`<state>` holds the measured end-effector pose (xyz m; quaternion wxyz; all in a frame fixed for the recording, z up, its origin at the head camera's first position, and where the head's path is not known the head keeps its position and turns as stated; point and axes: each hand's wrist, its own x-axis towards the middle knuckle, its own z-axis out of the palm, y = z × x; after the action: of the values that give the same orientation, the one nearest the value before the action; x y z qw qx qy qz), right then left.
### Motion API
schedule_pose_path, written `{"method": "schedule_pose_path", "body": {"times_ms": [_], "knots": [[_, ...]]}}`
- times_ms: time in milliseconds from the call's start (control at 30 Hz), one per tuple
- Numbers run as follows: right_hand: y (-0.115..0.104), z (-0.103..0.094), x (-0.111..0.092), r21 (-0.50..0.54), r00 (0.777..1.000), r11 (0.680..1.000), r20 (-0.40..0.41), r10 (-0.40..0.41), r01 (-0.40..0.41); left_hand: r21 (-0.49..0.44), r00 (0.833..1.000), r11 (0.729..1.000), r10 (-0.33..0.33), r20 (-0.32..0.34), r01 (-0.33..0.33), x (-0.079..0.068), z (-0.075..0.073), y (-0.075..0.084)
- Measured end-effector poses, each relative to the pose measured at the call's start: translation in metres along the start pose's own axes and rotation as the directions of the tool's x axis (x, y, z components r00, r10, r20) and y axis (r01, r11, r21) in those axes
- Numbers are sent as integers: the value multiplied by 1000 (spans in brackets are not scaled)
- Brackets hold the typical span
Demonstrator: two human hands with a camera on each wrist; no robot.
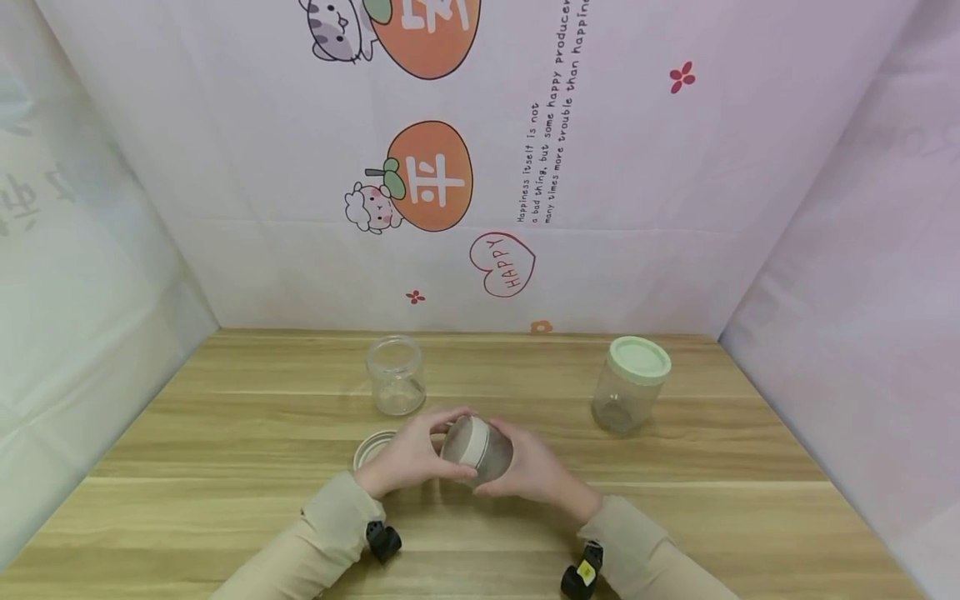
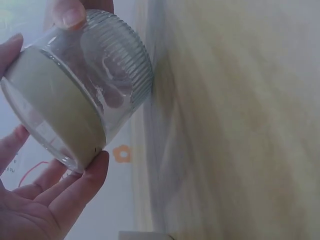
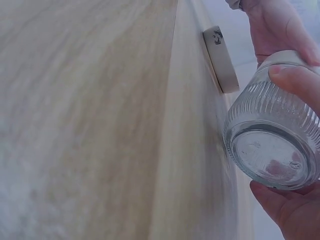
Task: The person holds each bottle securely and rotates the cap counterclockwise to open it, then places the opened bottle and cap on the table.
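Observation:
Both hands hold a clear glass jar [image 1: 498, 457] with a ribbed lower body, tilted on its side above the table. Round the cream rim of its lid [image 2: 65, 100], the fingers and thumb of my left hand [image 1: 408, 457] are curled. My right hand [image 1: 534, 468] grips the glass body from the other side, with its thumb and fingers on opposite sides. The jar's bottom [image 3: 272, 157] faces my right wrist camera. A loose cream lid [image 3: 221, 60] lies on the table beside my left hand, which partly covers it in the head view.
Behind my left hand stands a clear jar [image 1: 397, 379] without a lid. At the back right is another clear jar [image 1: 628, 387] with a pale green lid on. The wooden table [image 1: 225, 467] ends at a white printed cloth backdrop [image 1: 300, 275].

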<state>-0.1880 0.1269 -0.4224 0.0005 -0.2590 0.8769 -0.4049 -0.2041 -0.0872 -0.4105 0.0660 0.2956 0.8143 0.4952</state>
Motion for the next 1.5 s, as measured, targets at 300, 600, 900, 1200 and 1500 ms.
{"method": "schedule_pose_path", "body": {"times_ms": [300, 600, 900, 1200, 1500], "knots": [[1, 1, -1, -37, 1000, 999, 12, 2, -1, 8, 998, 999, -36, 44, 36, -3, -4, 1], [0, 1, 0, -33, 1000, 999, 19, 4, -3, 49, 999, 998, -48, 21, 47, -1, -3, 1], [1, 1, 1, -47, 1000, 999, 19, -10, 11, 6, 999, 1000, 3, 43, -4, -5, -9, 2], [2, -1, 2, -42, 999, 999, 34, -2, 3, 179, 978, 964, 177, 108, -195, -10, -15, 2], [3, -2, 2, -50, 999, 999, 33, -4, 6, 179, 944, 939, 256, 209, -294, -12, -17, -4]]}}
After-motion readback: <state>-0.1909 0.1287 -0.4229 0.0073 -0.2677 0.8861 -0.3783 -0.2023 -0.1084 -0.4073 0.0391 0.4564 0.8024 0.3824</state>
